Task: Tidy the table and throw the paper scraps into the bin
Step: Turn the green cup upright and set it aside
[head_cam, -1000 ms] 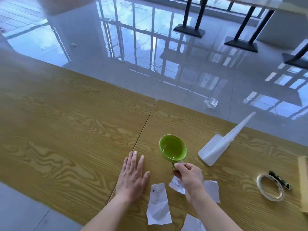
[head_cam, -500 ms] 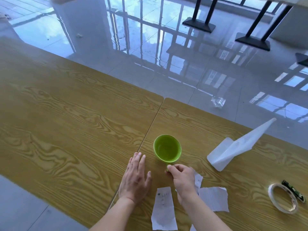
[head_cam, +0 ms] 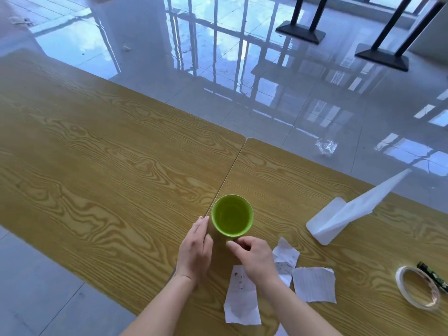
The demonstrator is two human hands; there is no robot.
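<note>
A green cup (head_cam: 232,215) stands upright on the wooden table (head_cam: 101,161), right by the seam between the two tabletops. My right hand (head_cam: 252,257) grips the cup's handle at its near side, fingers curled. My left hand (head_cam: 196,248) lies flat on the table just left of the cup, fingers straight. Three torn white paper scraps lie near my right wrist: one (head_cam: 241,297) under my forearm, one (head_cam: 285,259) to the right of my hand, and a lined one (head_cam: 314,284) further right.
A white plastic dustpan (head_cam: 339,217) lies on the table to the right, its handle pointing off the far edge. A tape roll (head_cam: 418,289) and a small dark packet (head_cam: 434,277) sit at the right edge. A crumpled clear wrapper (head_cam: 326,146) lies on the glossy floor.
My right hand has carried the cup leftward and set it upright near the table seam. My left hand has stayed flat beside it. The view has shifted left.
</note>
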